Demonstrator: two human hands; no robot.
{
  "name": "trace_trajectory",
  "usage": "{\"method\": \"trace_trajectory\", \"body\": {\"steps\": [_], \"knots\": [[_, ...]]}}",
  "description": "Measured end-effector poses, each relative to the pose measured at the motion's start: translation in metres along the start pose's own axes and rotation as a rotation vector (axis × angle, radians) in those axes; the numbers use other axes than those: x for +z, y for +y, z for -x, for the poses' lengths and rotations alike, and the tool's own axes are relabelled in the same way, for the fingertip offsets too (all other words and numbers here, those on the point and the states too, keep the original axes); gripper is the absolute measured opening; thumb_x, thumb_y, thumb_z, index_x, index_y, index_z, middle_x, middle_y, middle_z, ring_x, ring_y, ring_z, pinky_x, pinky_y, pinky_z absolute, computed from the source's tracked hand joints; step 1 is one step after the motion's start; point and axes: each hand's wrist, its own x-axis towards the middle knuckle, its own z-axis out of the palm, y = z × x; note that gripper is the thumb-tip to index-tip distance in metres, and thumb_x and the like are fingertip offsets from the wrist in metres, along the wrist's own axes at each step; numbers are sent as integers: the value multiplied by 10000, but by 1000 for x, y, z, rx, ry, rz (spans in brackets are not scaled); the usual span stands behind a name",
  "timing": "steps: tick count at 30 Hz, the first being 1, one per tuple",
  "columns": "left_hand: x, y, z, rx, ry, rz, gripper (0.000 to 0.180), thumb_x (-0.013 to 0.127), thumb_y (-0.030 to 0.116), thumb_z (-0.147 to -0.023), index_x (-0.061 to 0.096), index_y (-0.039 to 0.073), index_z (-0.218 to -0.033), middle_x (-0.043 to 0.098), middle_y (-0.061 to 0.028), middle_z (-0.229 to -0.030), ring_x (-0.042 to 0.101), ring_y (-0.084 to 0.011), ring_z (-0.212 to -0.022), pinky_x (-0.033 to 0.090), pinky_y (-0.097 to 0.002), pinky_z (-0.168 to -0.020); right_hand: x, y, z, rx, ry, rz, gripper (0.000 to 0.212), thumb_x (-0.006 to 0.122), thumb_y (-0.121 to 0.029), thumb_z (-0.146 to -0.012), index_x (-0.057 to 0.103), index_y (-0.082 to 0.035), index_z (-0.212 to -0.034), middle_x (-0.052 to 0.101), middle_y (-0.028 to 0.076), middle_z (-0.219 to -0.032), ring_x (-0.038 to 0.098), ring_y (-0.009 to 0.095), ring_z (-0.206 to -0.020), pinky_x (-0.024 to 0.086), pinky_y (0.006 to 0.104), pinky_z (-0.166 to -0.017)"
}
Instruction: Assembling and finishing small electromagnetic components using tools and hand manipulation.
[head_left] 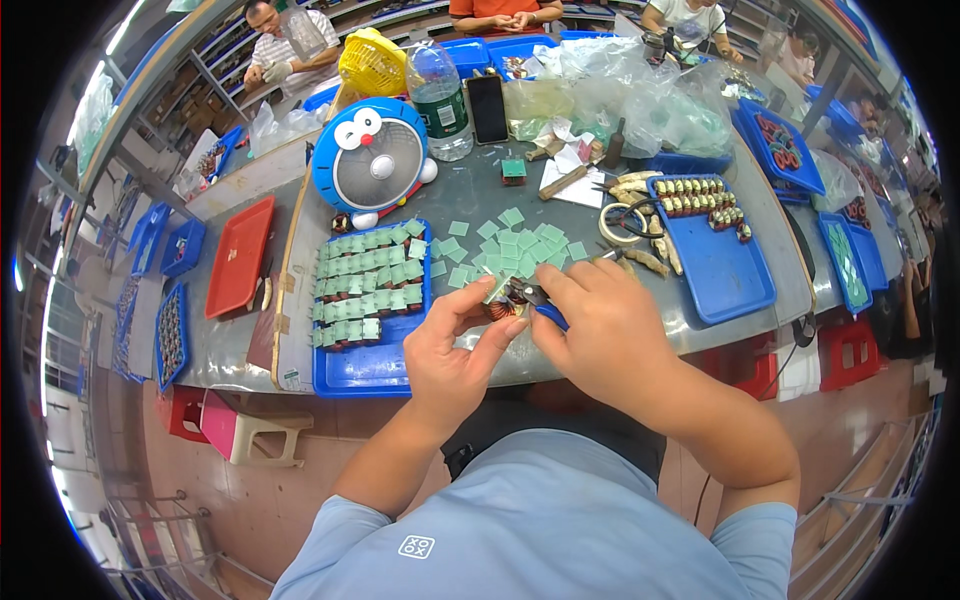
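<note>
In the middle of the bench front, my left hand (pixel 450 350) pinches a small copper-wound coil (pixel 503 306) with a green square board on it between thumb and fingers. My right hand (pixel 605 325) is closed around blue-handled pliers (pixel 551 315), whose jaws are at the coil; my fingers partly hide them. Just beyond both hands lies a loose pile of green square boards (pixel 520 245). To the left, a blue tray (pixel 362 372) holds rows of coils topped with green boards (pixel 365 275). On the right, another blue tray (pixel 725 275) carries rows of coils without green boards (pixel 693 190).
A blue character-shaped fan (pixel 378 165), a large plastic bottle (pixel 440 110) and a phone (pixel 488 108) stand at the back left. Tape (pixel 622 222), worn gloves (pixel 650 260) and a wooden-handled tool (pixel 566 182) lie back right. A red tray (pixel 240 255) sits beyond the left divider. Several people work opposite.
</note>
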Motion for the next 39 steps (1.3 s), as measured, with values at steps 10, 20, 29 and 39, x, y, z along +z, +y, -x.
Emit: {"method": "trace_trajectory", "body": {"steps": [10, 20, 29, 39], "knots": [[0, 0, 1, 7, -3, 23, 437, 829, 36, -864, 629, -44, -1244, 729, -147, -1097, 740, -183, -946, 599, -297, -839, -3, 6, 2, 56, -130, -97, 268, 776, -174, -780, 680, -22, -979, 645, 129, -763, 651, 322, -715, 528, 429, -639], [-7, 10, 0, -189, -61, 129, 424, 755, -8, -917, 572, -54, -1296, 704, -148, -1161, 688, -159, -1013, 554, -292, -912, 4, 9, 2, -12, 38, -59, 274, 746, -175, -815, 692, -24, -1037, 627, 152, -733, 655, 328, -696, 530, 426, -645], [-7, 11, -1, -264, -71, 250, 447, 748, -18, -915, 557, -65, -1317, 705, -157, -1168, 680, -164, -1046, 550, -293, -924, -2, 5, 6, 5, 47, 29, 250, 723, -191, -831, 693, -13, -1004, 632, 133, -766, 651, 330, -752, 525, 445, -666], [-3, 4, 4, -114, -61, 72, 456, 803, 25, -885, 601, -52, -1286, 713, -154, -1167, 712, -174, -1000, 582, -307, -892, -5, 4, 3, 20, -43, -19, 212, 714, -188, -827, 695, 0, -924, 631, 152, -745, 646, 349, -733, 519, 460, -664]]}}
